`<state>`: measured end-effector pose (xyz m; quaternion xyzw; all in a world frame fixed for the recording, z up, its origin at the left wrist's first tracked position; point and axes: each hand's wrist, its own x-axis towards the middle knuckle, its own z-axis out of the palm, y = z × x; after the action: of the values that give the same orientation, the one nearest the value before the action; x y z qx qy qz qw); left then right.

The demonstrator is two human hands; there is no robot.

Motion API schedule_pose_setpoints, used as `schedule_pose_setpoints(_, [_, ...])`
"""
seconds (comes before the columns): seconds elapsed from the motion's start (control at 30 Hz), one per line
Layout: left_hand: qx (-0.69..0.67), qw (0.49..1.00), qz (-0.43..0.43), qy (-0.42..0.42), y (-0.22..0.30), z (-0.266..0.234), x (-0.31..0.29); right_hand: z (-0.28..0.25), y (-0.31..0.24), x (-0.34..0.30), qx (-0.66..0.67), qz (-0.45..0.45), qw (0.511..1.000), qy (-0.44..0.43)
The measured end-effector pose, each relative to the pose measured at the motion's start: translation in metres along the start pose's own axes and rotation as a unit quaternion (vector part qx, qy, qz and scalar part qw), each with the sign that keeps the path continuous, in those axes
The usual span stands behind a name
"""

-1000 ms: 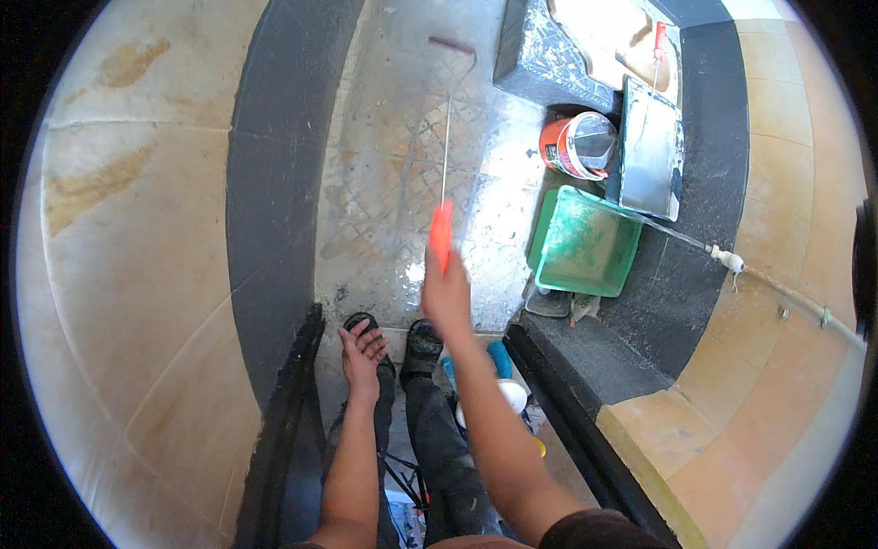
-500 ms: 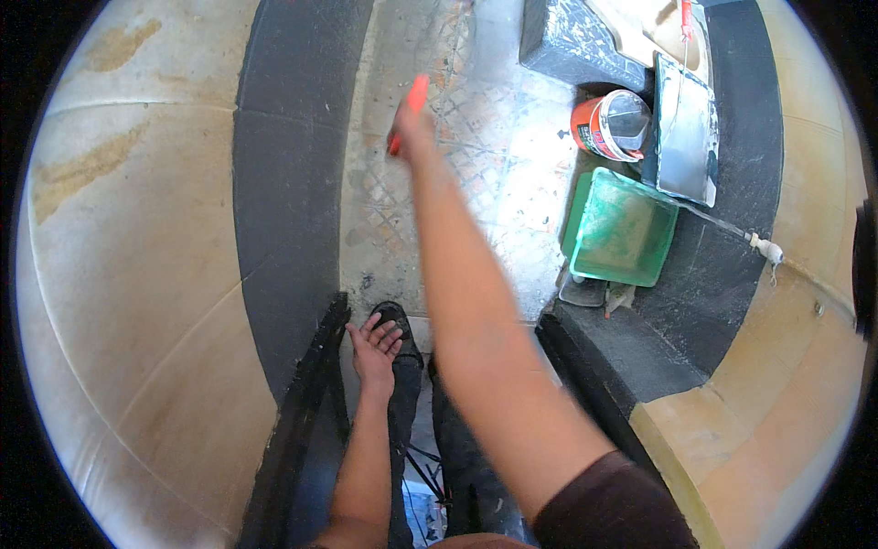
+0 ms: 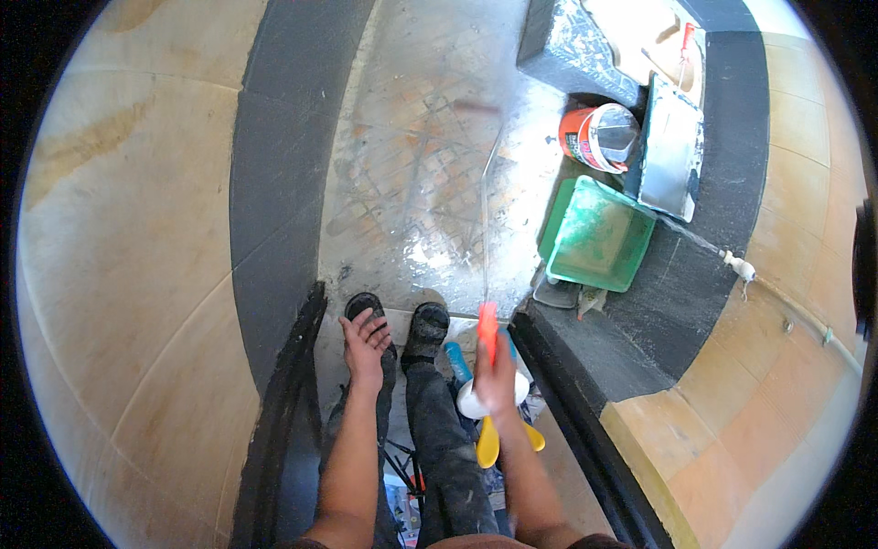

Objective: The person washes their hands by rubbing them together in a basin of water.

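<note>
My right hand (image 3: 497,380), slightly blurred, is closed round the orange-red handle of a paint roller (image 3: 488,320). From that handle a long thin metal rod runs forward over the tiled floor to a brownish, blurred roller head. My left hand (image 3: 366,346) is held palm up above my left shoe, fingers spread, with nothing in it. Below the right hand lie a round white thing (image 3: 470,403), a blue-handled item (image 3: 457,361) and a yellow handle (image 3: 487,445); the hand partly hides them.
A green tub (image 3: 599,240), an orange bucket (image 3: 583,139) and a black-rimmed tray (image 3: 672,151) stand along the right side. Farther back, another red-handled tool (image 3: 687,38) rests by a pale board. Dark-painted low walls (image 3: 279,183) flank the tiled floor (image 3: 412,165). Black uprights (image 3: 585,421) frame my legs.
My right hand has come back from far forward toward my body and to the right, bringing the paint roller. The roller's rod and head now show. The left hand stays nearly where it was.
</note>
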<state>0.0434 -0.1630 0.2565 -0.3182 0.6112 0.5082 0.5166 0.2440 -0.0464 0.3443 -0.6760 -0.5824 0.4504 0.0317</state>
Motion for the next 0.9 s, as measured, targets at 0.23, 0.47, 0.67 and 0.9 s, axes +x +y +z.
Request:
schedule_pose_setpoints(0.23, [-0.016, 0.997, 0.044, 0.062, 0.019, -0.016, 0.001, 0.107, -0.010, -0.067, -0.004, 0.143, 0.978, -0.149])
schedule_pose_setpoints(0.47, [-0.037, 0.995, 0.056, 0.070, 0.034, -0.017, 0.002, 0.218, -0.178, 0.242, 0.151, 0.054, 0.980, -0.119])
schedule_pose_setpoints(0.67, [-0.039, 0.996, 0.050, 0.065, 0.035, -0.015, 0.005, 0.103, -0.317, 0.432, 0.292, -0.003, 0.945, -0.146])
schedule_pose_setpoints(0.9, [-0.014, 0.997, 0.048, 0.056, 0.022, -0.023, -0.006, 0.007, -0.137, 0.241, -0.085, -0.069, 0.993, -0.052])
